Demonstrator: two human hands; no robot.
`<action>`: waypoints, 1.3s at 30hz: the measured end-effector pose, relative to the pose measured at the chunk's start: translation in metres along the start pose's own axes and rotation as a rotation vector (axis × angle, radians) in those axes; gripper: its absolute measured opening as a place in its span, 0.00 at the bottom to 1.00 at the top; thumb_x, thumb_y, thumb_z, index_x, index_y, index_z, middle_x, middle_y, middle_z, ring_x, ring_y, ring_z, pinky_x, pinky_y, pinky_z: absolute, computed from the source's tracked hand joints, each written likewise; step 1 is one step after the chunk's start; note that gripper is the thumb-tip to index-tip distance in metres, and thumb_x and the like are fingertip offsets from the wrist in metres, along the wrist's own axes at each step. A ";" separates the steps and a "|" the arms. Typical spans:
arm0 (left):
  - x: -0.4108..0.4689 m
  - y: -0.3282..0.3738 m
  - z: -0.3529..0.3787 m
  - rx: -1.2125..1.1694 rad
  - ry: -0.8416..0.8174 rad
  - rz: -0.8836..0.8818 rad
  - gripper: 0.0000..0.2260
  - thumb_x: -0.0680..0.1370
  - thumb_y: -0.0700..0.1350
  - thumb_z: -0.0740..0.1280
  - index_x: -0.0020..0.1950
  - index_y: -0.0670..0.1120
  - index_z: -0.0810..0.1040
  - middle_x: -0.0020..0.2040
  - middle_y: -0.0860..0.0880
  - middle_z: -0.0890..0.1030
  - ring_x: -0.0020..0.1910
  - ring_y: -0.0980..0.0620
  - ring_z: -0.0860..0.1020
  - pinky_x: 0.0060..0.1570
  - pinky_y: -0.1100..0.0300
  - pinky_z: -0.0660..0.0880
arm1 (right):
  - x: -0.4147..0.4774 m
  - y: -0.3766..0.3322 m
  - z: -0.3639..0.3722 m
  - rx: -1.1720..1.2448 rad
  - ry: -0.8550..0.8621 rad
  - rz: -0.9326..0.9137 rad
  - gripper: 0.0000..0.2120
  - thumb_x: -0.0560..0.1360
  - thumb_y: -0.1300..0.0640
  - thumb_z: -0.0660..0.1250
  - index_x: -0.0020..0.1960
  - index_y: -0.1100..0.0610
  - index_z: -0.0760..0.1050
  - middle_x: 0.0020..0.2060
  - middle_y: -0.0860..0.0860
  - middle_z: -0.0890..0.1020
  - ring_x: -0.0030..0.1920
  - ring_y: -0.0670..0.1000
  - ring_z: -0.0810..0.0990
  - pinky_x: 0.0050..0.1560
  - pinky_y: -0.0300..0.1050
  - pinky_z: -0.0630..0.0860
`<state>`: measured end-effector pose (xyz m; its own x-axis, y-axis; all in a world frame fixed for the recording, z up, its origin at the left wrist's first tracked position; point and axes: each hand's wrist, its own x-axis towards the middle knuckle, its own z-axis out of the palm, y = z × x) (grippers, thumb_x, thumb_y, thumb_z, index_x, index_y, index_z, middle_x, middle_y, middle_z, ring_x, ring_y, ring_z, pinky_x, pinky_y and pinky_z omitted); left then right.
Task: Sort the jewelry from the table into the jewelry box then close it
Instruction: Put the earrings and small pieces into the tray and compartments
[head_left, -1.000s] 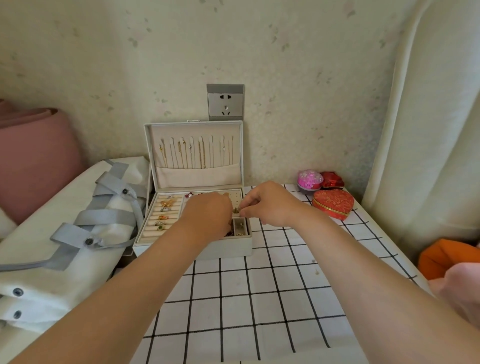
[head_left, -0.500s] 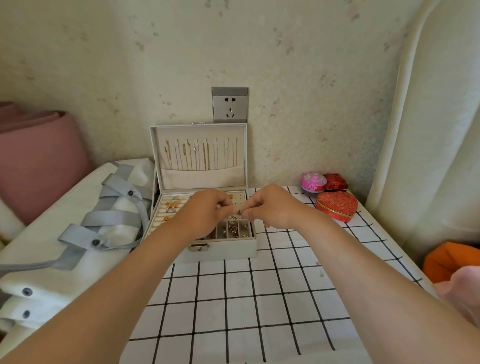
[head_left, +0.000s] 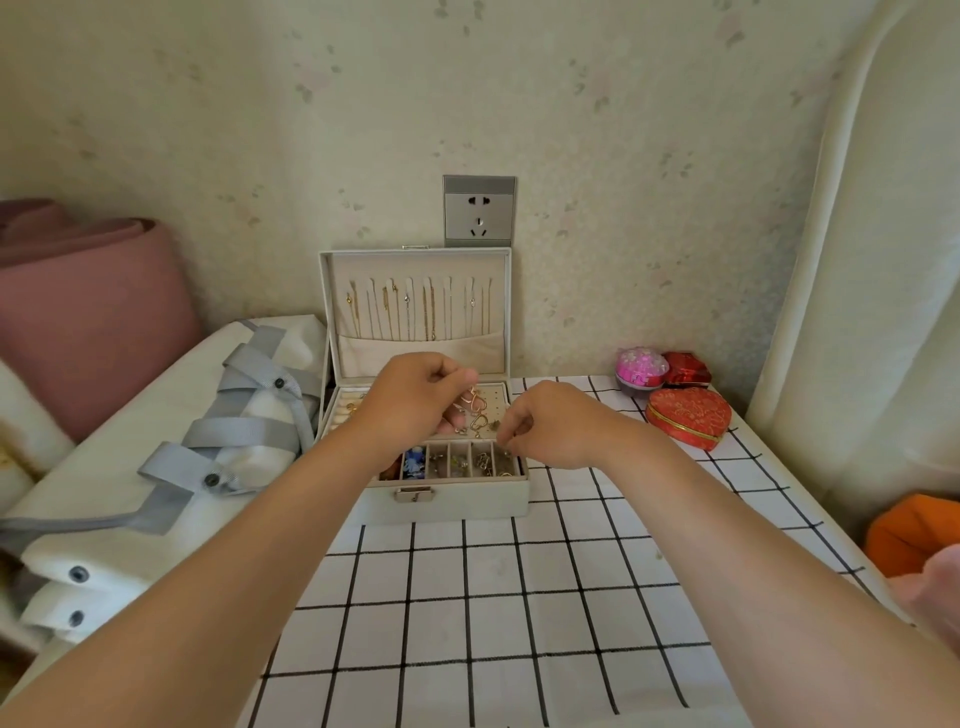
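A grey jewelry box (head_left: 447, 500) stands open at the back of the checked table, its lid (head_left: 415, 262) upright with several chains hanging inside. Small front compartments hold several pieces. My left hand (head_left: 415, 397) hovers over the box and pinches a bunch of gold heart-shaped earrings (head_left: 475, 413) that dangle above the tray. My right hand (head_left: 548, 423) is just to the right, fingertips pinched together on a tiny piece near the dangling bunch; what it pinches is too small to name.
A red heart-shaped tin (head_left: 688, 415), a pink round box (head_left: 640, 366) and a small red box (head_left: 687, 368) sit at the back right. A white bag with grey straps (head_left: 171, 447) lies to the left. A wall socket (head_left: 479, 210) is above the lid.
My left hand has lifted from the tray with the earrings now dangling clear. My right hand has drawn slightly apart to the right. The camera has tilted so the box front shows.
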<state>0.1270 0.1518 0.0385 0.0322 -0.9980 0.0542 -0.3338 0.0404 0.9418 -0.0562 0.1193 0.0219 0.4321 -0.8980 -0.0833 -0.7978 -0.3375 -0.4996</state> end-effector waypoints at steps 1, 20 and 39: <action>0.000 0.000 -0.001 -0.014 0.006 -0.011 0.06 0.80 0.44 0.68 0.46 0.43 0.80 0.32 0.50 0.82 0.28 0.54 0.79 0.33 0.61 0.78 | 0.000 -0.002 0.000 0.004 0.033 -0.006 0.09 0.74 0.58 0.69 0.48 0.45 0.84 0.42 0.38 0.78 0.46 0.43 0.79 0.51 0.40 0.77; -0.005 -0.005 -0.019 -0.231 -0.128 -0.248 0.09 0.80 0.42 0.66 0.58 0.40 0.80 0.47 0.44 0.82 0.40 0.55 0.80 0.43 0.62 0.82 | 0.007 -0.019 0.010 -0.063 0.027 -0.030 0.06 0.78 0.52 0.69 0.43 0.49 0.83 0.42 0.46 0.84 0.45 0.48 0.82 0.49 0.46 0.79; -0.011 -0.001 -0.016 -0.030 -0.171 -0.118 0.08 0.76 0.43 0.73 0.54 0.46 0.84 0.42 0.46 0.81 0.39 0.55 0.80 0.46 0.59 0.82 | -0.006 -0.028 -0.009 0.993 0.046 0.022 0.05 0.78 0.61 0.69 0.51 0.63 0.81 0.41 0.58 0.84 0.32 0.51 0.80 0.29 0.40 0.75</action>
<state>0.1421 0.1630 0.0427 -0.0917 -0.9896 -0.1112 -0.3084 -0.0779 0.9481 -0.0404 0.1313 0.0444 0.3885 -0.9181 -0.0781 -0.0824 0.0498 -0.9954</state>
